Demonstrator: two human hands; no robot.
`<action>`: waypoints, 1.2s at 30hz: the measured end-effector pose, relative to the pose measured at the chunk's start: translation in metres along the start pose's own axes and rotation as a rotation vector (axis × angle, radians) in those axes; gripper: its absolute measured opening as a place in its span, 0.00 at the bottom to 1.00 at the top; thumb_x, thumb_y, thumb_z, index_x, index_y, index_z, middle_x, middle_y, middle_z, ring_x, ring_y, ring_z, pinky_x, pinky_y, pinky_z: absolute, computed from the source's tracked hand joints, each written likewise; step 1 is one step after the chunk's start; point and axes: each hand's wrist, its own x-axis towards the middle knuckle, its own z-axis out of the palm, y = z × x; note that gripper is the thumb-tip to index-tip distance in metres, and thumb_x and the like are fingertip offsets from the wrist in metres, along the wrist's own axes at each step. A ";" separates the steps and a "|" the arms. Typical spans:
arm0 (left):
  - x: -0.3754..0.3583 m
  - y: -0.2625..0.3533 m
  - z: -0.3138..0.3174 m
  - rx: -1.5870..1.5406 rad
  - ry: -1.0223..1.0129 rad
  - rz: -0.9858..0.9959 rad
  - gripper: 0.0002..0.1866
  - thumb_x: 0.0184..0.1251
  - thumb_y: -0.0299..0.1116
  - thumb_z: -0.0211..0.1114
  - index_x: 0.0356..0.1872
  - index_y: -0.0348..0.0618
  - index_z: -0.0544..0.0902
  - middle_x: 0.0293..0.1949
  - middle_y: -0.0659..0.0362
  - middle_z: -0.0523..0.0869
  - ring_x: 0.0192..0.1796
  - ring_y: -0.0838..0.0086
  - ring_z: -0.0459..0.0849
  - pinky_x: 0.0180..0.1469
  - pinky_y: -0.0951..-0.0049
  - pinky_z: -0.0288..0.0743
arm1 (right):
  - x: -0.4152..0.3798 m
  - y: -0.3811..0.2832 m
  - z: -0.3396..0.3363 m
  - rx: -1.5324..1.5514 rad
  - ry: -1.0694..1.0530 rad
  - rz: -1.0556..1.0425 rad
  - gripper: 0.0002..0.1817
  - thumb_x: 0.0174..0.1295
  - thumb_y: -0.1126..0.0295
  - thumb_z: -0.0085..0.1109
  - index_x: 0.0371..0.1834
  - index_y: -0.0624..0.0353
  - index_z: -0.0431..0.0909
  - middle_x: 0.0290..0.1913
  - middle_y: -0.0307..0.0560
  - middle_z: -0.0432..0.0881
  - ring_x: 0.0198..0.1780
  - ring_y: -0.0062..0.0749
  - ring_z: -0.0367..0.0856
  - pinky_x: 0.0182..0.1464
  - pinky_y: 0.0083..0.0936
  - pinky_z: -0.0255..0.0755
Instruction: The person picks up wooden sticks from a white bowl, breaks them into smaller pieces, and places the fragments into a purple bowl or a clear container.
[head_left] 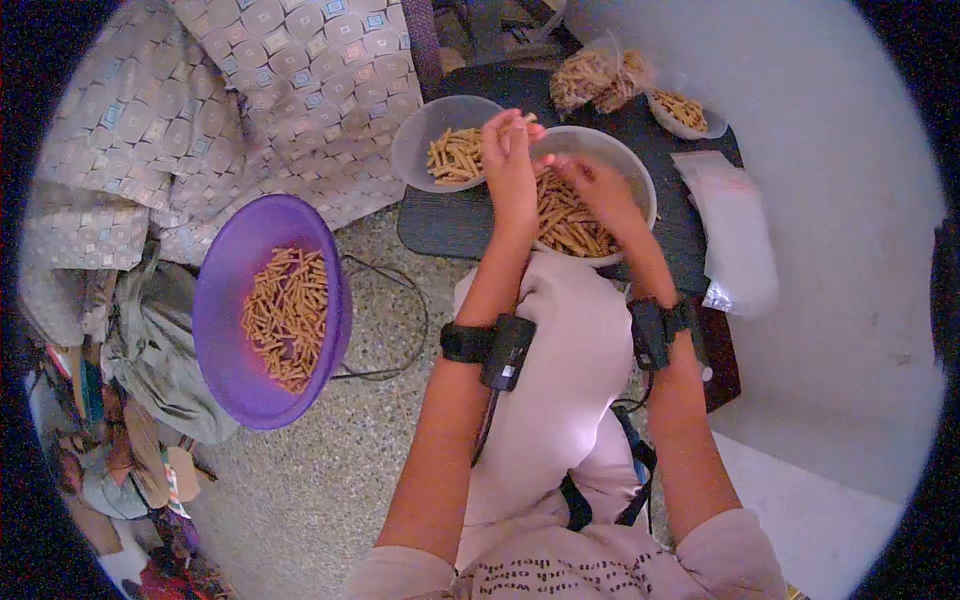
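While both hands meet over the middle bowl (640, 175), the left hand (508, 160) pinches a stick (524, 119); right hand (598, 185) grip unclear.

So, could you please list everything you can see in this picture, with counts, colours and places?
purple bowl: 1, holds tan sticks, on the floor at left
clear bowls: 2, holding tan sticks, on the dark table, under the hands
small bowl: 1, whitish, with sticks, far right of the table
bag of sticks: 1, clear, back of the table
dark table: 1, black, centre top
plastic sheet: 1, clear, right of the table
patterned cloth: 1, grey-beige, top left
wrist devices: 2, black, one on each forearm
left hand: fingers pinch a stick
right hand: over the near clear bowl
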 end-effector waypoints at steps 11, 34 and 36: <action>0.004 -0.004 -0.003 -0.031 -0.090 0.009 0.23 0.66 0.35 0.53 0.62 0.45 0.63 0.54 0.57 0.77 0.55 0.66 0.77 0.57 0.67 0.69 | 0.002 0.015 0.010 -0.202 -0.119 -0.222 0.16 0.58 0.58 0.58 0.43 0.57 0.80 0.40 0.42 0.83 0.41 0.29 0.79 0.46 0.24 0.69; 0.002 -0.018 0.002 0.314 -0.401 0.008 0.10 0.63 0.28 0.59 0.44 0.37 0.79 0.41 0.57 0.82 0.42 0.79 0.80 0.37 0.82 0.75 | 0.003 0.005 -0.014 0.555 0.345 -0.119 0.14 0.58 0.65 0.59 0.44 0.61 0.79 0.41 0.44 0.83 0.44 0.26 0.79 0.48 0.21 0.71; 0.003 -0.024 0.002 0.274 -0.402 0.001 0.11 0.65 0.30 0.58 0.45 0.38 0.79 0.38 0.58 0.82 0.37 0.81 0.80 0.32 0.84 0.73 | 0.003 0.004 -0.015 0.537 0.380 -0.114 0.14 0.59 0.64 0.58 0.43 0.62 0.80 0.41 0.43 0.83 0.44 0.25 0.79 0.49 0.21 0.70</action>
